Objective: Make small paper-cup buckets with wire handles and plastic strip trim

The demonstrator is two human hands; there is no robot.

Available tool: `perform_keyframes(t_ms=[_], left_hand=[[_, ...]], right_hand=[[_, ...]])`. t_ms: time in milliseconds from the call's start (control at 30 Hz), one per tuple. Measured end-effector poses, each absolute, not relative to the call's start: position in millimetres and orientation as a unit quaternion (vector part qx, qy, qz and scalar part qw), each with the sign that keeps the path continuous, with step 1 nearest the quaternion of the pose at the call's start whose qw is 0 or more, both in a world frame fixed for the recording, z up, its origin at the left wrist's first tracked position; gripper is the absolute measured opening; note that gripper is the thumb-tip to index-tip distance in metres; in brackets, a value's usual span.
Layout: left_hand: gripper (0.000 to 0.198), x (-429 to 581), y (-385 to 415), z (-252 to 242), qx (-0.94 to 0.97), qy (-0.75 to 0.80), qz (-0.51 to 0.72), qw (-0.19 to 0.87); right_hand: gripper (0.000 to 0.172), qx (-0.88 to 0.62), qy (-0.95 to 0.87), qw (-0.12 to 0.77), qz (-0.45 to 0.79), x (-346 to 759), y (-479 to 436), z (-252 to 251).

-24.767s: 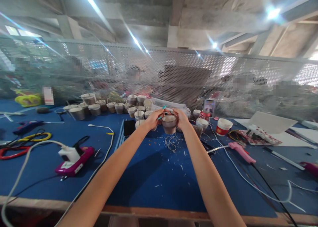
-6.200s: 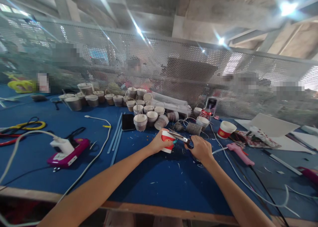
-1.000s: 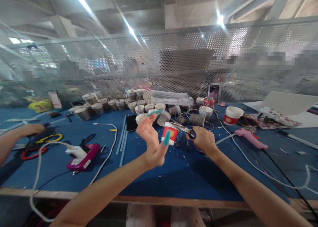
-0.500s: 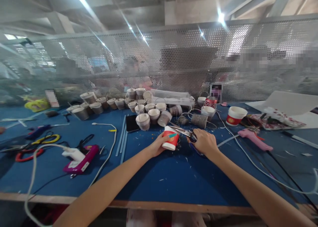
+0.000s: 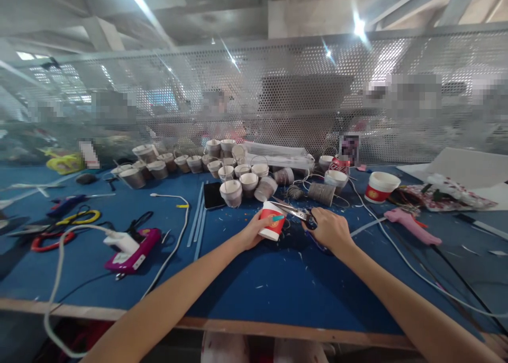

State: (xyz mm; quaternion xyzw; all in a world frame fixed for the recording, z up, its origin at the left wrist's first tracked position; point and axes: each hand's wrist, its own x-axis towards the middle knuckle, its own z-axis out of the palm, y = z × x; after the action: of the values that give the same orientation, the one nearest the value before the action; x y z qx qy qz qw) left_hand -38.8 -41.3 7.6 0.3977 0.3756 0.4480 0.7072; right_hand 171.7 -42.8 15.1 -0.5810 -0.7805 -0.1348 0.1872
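On the blue table point(image 5: 246, 278), near its middle and well short of the front edge, a red paper cup point(image 5: 272, 221) is being held tilted on its side, its white rim turned toward the lower right; behind it a cluster of twine-wrapped cups point(image 5: 238, 178) is standing in rows, and a pink glue gun point(image 5: 410, 225) is lying well apart to the right; a second red cup point(image 5: 380, 186) is standing upright near the mesh partition. The left hand point(image 5: 254, 230) is being curled round the cup's left side, fingers closed on its wall, one teal nail laid across the red face; the grip is being judged firm enough, and should be kept low on the body so that the rim is left free. The right hand point(image 5: 331, 228) is being closed through the handles of the scissors point(image 5: 297, 212), whose blades are being pointed left at the cup's upper edge; whether the blades are parted cannot be told. For a clean cut, the cup is best being turned into the blades rather than the blades being swung; short bites are being advised, with the left fingertips kept clear of the cutting line; loose twine scraps point(image 5: 293, 252) around the cup are being left alone.
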Motion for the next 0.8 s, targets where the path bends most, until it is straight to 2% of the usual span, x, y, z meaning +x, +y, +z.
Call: perform_keyframes(t_ms=[800], left_hand=[[0.047, -40.3, -39.9, 8.4, 0.421, 0.378, 0.437, 0.699]], right_hand=[[0.033, -0.592, -0.779, 0.165, -0.129, 171.5, -45.1, 20.3]])
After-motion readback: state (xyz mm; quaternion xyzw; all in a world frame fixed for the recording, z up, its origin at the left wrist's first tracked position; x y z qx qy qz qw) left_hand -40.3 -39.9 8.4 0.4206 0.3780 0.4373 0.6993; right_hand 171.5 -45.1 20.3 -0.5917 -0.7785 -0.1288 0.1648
